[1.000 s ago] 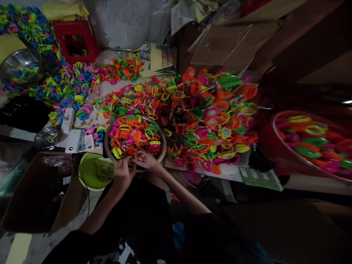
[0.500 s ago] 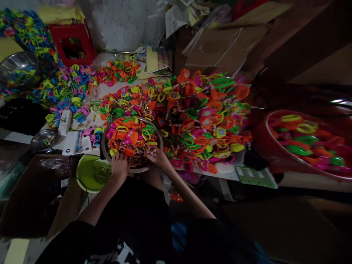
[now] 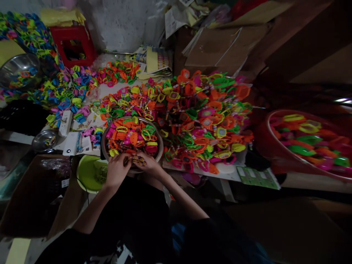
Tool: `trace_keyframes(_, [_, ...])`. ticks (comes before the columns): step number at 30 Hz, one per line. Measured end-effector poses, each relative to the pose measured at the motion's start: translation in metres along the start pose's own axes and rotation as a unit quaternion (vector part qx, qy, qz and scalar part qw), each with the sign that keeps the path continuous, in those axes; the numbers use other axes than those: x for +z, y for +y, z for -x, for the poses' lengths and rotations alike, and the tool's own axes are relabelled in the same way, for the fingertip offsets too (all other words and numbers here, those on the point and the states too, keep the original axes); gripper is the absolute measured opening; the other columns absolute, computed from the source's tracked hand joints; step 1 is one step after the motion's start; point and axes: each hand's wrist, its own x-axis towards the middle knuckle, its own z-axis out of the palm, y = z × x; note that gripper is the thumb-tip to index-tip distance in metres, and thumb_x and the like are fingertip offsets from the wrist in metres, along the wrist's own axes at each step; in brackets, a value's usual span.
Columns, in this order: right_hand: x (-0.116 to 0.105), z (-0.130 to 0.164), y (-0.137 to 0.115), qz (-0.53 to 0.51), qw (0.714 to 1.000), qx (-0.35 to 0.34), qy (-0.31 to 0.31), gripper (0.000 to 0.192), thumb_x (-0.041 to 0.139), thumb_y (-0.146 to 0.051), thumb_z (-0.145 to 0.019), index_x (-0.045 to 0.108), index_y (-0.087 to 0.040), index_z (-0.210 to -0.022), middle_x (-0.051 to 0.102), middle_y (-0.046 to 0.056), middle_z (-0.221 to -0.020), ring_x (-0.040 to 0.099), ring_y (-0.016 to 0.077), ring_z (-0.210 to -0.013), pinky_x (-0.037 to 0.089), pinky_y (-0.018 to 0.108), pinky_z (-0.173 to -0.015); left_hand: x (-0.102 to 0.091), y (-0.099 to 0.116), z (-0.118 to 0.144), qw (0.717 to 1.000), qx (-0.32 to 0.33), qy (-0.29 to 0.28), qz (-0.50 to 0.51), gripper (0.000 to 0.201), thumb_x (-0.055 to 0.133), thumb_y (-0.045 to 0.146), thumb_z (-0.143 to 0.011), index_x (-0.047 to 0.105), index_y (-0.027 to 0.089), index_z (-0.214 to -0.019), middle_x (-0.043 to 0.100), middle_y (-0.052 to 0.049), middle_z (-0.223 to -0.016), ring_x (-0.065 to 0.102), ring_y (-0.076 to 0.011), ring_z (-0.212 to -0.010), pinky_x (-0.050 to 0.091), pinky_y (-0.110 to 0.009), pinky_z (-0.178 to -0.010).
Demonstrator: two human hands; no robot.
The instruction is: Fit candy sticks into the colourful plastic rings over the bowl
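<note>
hands: your left hand [image 3: 117, 171] and right hand [image 3: 148, 165] back together, pinching a small multicoloured plastic piece [image 3: 136, 160]
change: half a second ago they were spread in the round steel bowl [image 3: 159, 141]

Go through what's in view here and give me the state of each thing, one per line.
Left hand: at near rim of steel bowl, fingers bent on a small toy piece.
Right hand: pinching the same small piece.
Steel bowl: heaped full.
Green bowl: partly filled.
Red basin: filled.
Small steel bowl: nearly empty.
</note>
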Motion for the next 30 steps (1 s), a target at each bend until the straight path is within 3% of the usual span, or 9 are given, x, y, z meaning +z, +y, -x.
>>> trace_keyframes(4, [0.003,-0.001,0.003,0.005,0.998,0.05,0.029,0.029,0.058,-0.039,-0.077,0.057,-0.019,-0.098,0.064,0.009,-0.092,0.062,0.021,-0.084,0.049,0.03,-0.073,-0.004,-0.004,0.002,0.996,-0.002,0.016,0.086,0.021,0.056,0.024,-0.087,0.057,0.02,-0.108,0.069,-0.002,-0.097,0.062,-0.0179,-0.092,0.043,-0.031,-0.086])
trace_keyframes(8, [-0.01,0.001,0.005,-0.082,0.981,0.097,0.147,0.036,0.059,-0.038,-0.075,0.051,-0.018,-0.103,0.063,0.008,-0.092,0.062,0.0188,-0.084,0.049,0.029,-0.075,0.01,-0.008,0.003,0.997,0.002,-0.063,-0.049,0.019,0.052,0.03,-0.09,0.062,0.017,-0.098,0.068,-0.007,-0.097,0.059,-0.025,-0.097,0.041,-0.038,-0.087])
trace_keyframes(11, [-0.021,0.003,0.001,-0.145,0.956,0.148,0.208,0.036,0.064,-0.04,-0.069,0.052,-0.018,-0.094,0.064,0.006,-0.087,0.061,0.0173,-0.078,0.049,0.028,-0.071,0.026,-0.005,0.001,0.984,0.005,-0.109,-0.138,0.029,0.048,0.036,-0.091,0.065,0.013,-0.093,0.067,-0.012,-0.097,0.055,-0.0296,-0.101,0.039,-0.041,-0.087])
trace_keyframes(15, [-0.03,0.006,-0.005,-0.196,0.934,0.214,0.207,0.033,0.068,-0.043,-0.063,0.055,-0.017,-0.079,0.063,0.003,-0.073,0.058,0.0149,-0.065,0.046,0.025,-0.061,0.04,0.003,-0.007,0.973,-0.018,-0.149,-0.177,0.037,0.049,0.039,-0.089,0.065,0.007,-0.099,0.065,-0.017,-0.101,0.053,-0.0318,-0.104,0.037,-0.043,-0.089])
trace_keyframes(18, [-0.033,0.009,-0.008,-0.232,0.92,0.254,0.186,0.033,0.072,-0.043,-0.059,0.055,-0.017,-0.072,0.06,0.0,-0.059,0.055,0.0141,-0.056,0.044,0.024,-0.055,0.04,0.006,-0.011,0.971,-0.028,-0.159,-0.179,0.033,0.05,0.034,-0.086,0.065,0.008,-0.1,0.065,-0.017,-0.104,0.052,-0.0313,-0.107,0.036,-0.042,-0.091])
trace_keyframes(21, [-0.03,0.011,-0.012,-0.311,0.887,0.284,0.188,0.039,0.076,-0.043,-0.055,0.057,-0.017,-0.076,0.061,0.0,-0.06,0.057,0.0144,-0.054,0.046,0.025,-0.056,0.028,0.007,-0.01,0.973,-0.036,-0.142,-0.176,0.031,0.05,0.033,-0.085,0.064,0.009,-0.1,0.065,-0.015,-0.105,0.053,-0.0294,-0.106,0.036,-0.041,-0.091])
trace_keyframes(24, [-0.018,0.013,-0.02,-0.404,0.833,0.309,0.218,0.04,0.078,-0.044,-0.055,0.057,-0.016,-0.076,0.061,-0.001,-0.063,0.054,0.0119,-0.051,0.046,0.025,-0.054,0.008,0.008,-0.004,0.978,-0.04,-0.107,-0.175,0.025,0.047,0.03,-0.088,0.063,0.011,-0.094,0.067,-0.012,-0.095,0.056,-0.027,-0.099,0.037,-0.039,-0.088])
trace_keyframes(27, [0.005,0.017,-0.034,-0.487,0.779,0.329,0.217,0.041,0.08,-0.042,-0.052,0.057,-0.016,-0.072,0.056,-0.003,-0.059,0.049,0.0091,-0.049,0.043,0.023,-0.05,-0.007,0.007,0.008,0.989,-0.029,-0.043,-0.135,0.024,0.046,0.031,-0.091,0.063,0.015,-0.088,0.067,-0.009,-0.088,0.059,-0.0251,-0.092,0.04,-0.037,-0.083])
trace_keyframes(30, [0.029,0.02,-0.051,-0.535,0.75,0.334,0.197,0.044,0.081,-0.045,-0.05,0.057,-0.016,-0.075,0.054,-0.003,-0.061,0.048,0.0087,-0.051,0.042,0.022,-0.049,-0.009,0.006,0.024,0.998,-0.012,0.039,-0.055,0.021,0.047,0.033,-0.092,0.061,0.018,-0.091,0.067,-0.006,-0.09,0.061,-0.0222,-0.085,0.042,-0.034,-0.078])
